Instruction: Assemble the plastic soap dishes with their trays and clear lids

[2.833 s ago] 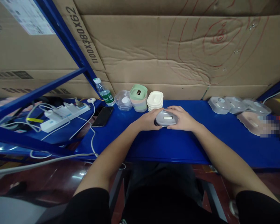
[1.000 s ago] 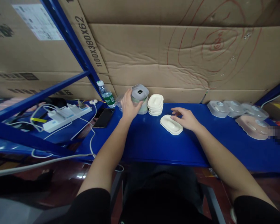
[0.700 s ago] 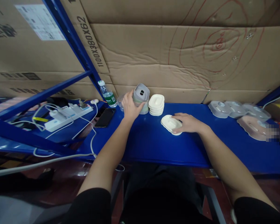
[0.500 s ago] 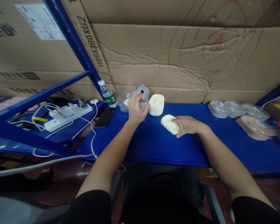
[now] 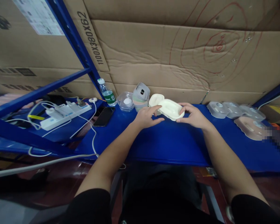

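A cream oval plastic piece, like a lid or shallow dish [image 5: 171, 109], is held up tilted above the table. My right hand [image 5: 193, 116] grips its right end between thumb and fingers. At its left end is my left hand [image 5: 147, 117], thumb and fingers apart; a fingertip meets or nearly meets the rim. Partly hidden behind them stands a stack of similar cream pieces [image 5: 156, 99]. Left of that stack are nested grey, pinkish and greenish containers [image 5: 141, 92], the top one with a dark slot.
Clear plastic containers [image 5: 126, 101], a water bottle [image 5: 108, 94] and a black phone [image 5: 104, 116] are to the left on the blue table [image 5: 168, 146]. A white power strip [image 5: 65, 116] trails cables. Several translucent cases [image 5: 233, 109] and a pinkish case [image 5: 249, 127] sit at right. Cardboard [image 5: 154, 53] stands behind.
My right hand has lifted the cream piece from the table and moved it up and slightly left. My left hand has left the grey container and come right, to the piece's left end.
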The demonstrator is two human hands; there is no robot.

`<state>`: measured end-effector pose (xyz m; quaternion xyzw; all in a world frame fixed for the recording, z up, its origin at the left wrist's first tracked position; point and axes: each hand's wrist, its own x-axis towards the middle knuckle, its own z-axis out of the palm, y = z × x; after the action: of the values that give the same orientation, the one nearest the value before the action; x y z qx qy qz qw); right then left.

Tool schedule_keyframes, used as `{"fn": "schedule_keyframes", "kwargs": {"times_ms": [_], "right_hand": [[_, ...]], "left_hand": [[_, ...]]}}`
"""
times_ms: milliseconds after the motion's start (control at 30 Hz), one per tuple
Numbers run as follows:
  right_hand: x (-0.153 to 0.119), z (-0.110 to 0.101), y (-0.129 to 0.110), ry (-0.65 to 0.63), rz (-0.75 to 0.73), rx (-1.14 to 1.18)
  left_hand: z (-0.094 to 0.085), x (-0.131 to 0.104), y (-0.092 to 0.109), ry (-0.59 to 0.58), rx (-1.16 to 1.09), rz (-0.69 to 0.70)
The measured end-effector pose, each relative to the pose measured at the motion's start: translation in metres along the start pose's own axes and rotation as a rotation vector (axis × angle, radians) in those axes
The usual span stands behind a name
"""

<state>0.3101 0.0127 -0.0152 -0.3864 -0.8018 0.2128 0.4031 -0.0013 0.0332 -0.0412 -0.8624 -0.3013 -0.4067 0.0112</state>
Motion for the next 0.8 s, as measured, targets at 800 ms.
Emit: {"fn": "schedule_keyframes", "kwargs": {"times_ms": [800], "right_hand": [[0.105, 0.162, -0.003, 0.537, 0.361, -0.397]], "left_hand": [[-0.011, -0.001, -0.022, 0.441, -0.083, 0.102]]}}
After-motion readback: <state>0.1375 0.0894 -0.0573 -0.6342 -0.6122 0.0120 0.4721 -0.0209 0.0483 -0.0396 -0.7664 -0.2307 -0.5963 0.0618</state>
